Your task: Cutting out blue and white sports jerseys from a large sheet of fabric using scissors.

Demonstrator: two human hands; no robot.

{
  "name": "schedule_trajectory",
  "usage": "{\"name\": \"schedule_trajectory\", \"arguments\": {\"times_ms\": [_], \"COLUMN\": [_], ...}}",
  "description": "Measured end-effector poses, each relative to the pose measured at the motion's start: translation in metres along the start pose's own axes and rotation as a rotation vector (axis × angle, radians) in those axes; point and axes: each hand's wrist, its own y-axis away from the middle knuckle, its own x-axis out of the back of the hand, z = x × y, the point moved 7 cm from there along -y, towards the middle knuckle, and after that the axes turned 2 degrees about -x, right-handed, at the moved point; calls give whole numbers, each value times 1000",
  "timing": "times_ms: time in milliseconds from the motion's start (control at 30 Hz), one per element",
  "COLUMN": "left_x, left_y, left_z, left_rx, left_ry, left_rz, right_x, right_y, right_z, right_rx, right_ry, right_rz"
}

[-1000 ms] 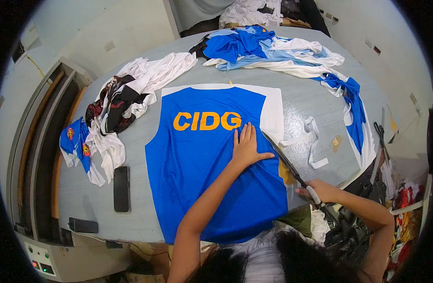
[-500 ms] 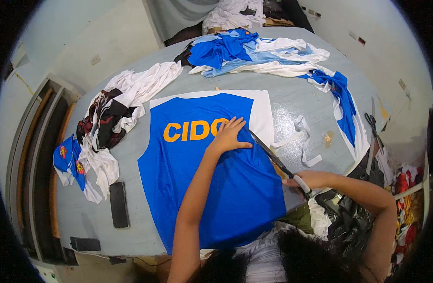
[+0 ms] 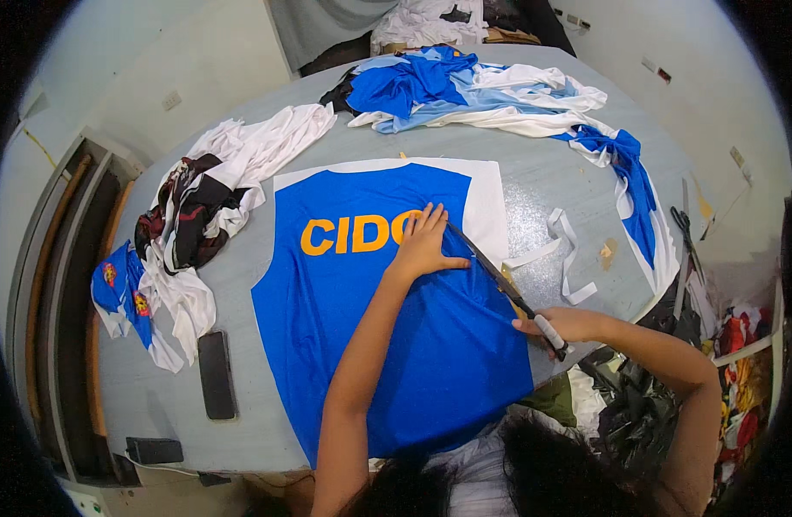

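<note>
A blue jersey panel point(image 3: 387, 345) with orange lettering and white side strips lies flat on the grey tabletop point(image 3: 551, 185). The left hand point(image 3: 424, 243) rests palm down on it, fingers spread, just right of the lettering. The right hand point(image 3: 561, 325) is closed around the light handle of a long dark blade point(image 3: 491, 269), which lies along the panel's right edge, its tip beside the left hand's fingers. White fabric strips point(image 3: 561, 252) lie right of the blade. Piled garments point(image 3: 202, 211) sit to the left, a dark phone point(image 3: 216, 374) near the front edge.
</note>
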Motion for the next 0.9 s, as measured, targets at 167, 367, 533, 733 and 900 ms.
{"name": "schedule_trajectory", "arguments": {"times_ms": [167,367,533,733,900], "left_x": [2,2,1,-1,-3], "left_y": [0,1,0,0,1], "left_z": [2,3,4,2,3], "left_rx": [17,36,51,70,91], "left_ry": [-30,-34,-45,-48,-60], "left_rz": [11,-14,-37,-50,-55], "right_x": [0,0,-1,-2,-6], "right_y": [2,-3,-4,-5,-9], "right_z": [2,9,14,16,21], "right_rx": [17,12,0,25,59], "right_ry": [3,-74,-63,-27,-71], "right_rz": [47,39,40,88,98]}}
